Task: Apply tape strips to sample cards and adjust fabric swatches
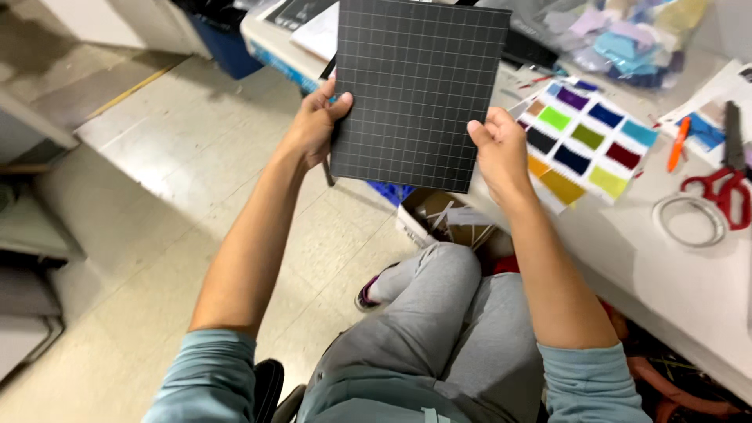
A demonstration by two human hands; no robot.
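Dark gridded board held upright in the air over the table edge, left hand pinching its left edge, right hand pinching its lower right edge, colour swatch card just right, red-handled scissors further right.

Dark grey gridded board, squarish and flat, held up off the counter, tilted slightly, gripped at both lower side edges.
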